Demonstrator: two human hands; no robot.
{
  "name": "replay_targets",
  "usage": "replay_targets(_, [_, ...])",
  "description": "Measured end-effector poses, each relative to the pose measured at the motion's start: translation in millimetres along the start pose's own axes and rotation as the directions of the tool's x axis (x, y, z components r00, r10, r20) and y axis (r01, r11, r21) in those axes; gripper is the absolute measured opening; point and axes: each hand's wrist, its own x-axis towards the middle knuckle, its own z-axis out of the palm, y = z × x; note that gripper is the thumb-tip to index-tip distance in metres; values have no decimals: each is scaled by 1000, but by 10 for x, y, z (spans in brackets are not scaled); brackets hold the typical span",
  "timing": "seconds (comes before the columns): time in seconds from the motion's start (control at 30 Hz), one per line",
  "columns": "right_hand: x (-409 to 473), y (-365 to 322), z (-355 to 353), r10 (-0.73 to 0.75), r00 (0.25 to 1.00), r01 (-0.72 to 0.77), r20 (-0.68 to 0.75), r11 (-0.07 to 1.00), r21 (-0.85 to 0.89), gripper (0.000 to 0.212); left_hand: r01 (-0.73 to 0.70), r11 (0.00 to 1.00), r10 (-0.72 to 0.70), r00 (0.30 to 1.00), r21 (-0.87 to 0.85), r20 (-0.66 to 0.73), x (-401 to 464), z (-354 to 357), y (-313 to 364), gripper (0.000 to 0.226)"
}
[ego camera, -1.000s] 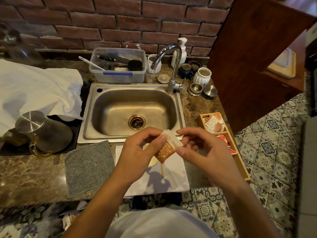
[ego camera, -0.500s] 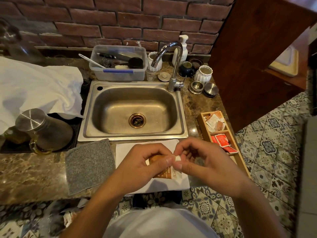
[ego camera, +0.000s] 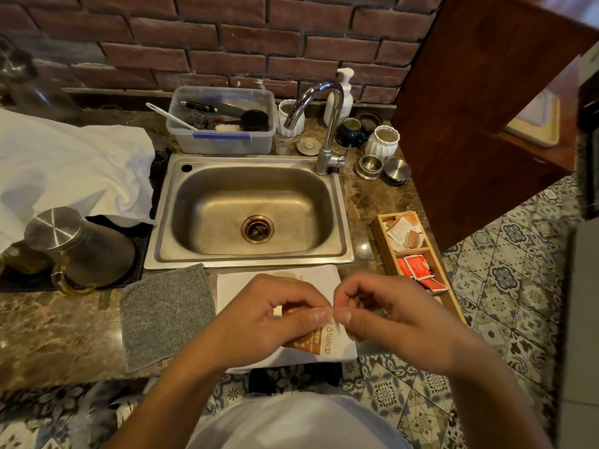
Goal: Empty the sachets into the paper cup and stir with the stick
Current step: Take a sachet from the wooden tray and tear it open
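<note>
Orange and white paper is what both hands pinch: a sachet [ego camera: 316, 339] with printed letters on its white part. In the head view, the left hand [ego camera: 275, 319] holds the sachet's top edge between thumb and forefinger, and the right hand [ego camera: 385, 314] pinches the same edge just beside it, so the two thumbs almost touch. The sachet hangs down below the fingers, above a white napkin [ego camera: 321, 280] that lies on the marble counter [ego camera: 58, 332]. A small tan curve shows just beyond the left hand on the napkin; I cannot tell if it is the paper cup. No stick can be made out.

To the left of the left hand lies a grey cloth [ego camera: 165, 315]. Beyond both hands is a steel sink [ego camera: 249, 212] with its tap [ego camera: 324, 124]. To the right of the right hand stands a wooden box [ego camera: 382, 247] with compartments: the farther one holds orange and white sachets [ego camera: 403, 231], the nearer one red sachets [ego camera: 418, 270].
</note>
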Motion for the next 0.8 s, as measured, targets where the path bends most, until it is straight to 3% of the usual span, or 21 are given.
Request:
replay_targets(0.23, [16,26,19,14,1000,-14,1,1000,-2,7,37,998,-36,999,-56,11,-29,11,3,19])
replay_targets(0.4, [5,60,38,-32,999,32,29,999,-8,8,35,999,-36,999,33,40,-24,15,10,16])
replay_targets(0.8, [78,244,181,-182,977,165,-112,976,-142,14,49,997,-52,997,-54,-56,13,87,-123,15])
